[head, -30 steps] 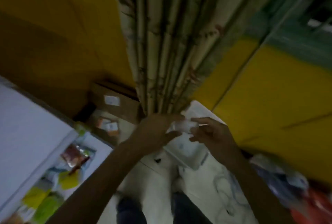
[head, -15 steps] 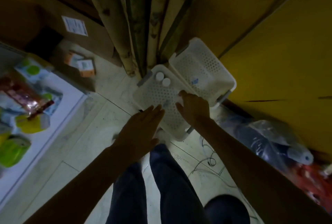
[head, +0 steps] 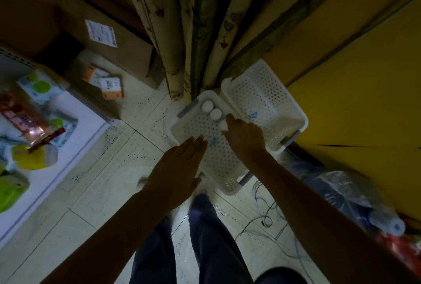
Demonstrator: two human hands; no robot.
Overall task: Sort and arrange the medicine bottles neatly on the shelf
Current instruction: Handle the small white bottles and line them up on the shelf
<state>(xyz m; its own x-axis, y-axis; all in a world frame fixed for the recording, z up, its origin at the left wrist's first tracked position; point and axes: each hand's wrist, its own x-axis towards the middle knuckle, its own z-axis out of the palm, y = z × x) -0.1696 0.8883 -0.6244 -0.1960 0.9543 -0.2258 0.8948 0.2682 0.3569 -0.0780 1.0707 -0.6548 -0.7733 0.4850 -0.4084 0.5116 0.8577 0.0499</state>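
At the centre of the head view, a white perforated plastic basket [head: 218, 165] sits on the pale tiled floor [head: 102, 181], with a second white perforated basket [head: 268, 101] touching it at 1 o'clock. Two white round-capped medicine bottles [head: 206, 106] stand upright and side by side in the first basket's far corner, at 11 o'clock. A third white bottle [head: 223, 125] stands just beside them at 4 o'clock, partly covered by the right hand [head: 245, 141]. That hand reaches into the basket with its back to the camera and its fingers against the third bottle; whether it grasps the bottle cannot be told. The left hand [head: 180, 167] lies flat at 8 o'clock of the right, fingers straight and together, palm down over the basket's near-left rim, holding nothing. A folded floral curtain [head: 193, 32] hangs at 12 o'clock, and a brown cardboard box with a white label [head: 123, 48] lies at 10 o'clock. A white shelf [head: 75, 124] bearing green and red packets occupies 9 o'clock. A yellow wall panel [head: 353, 90] fills 2 o'clock. Thin loose cables [head: 264, 217] trail on the floor at 5 o'clock.
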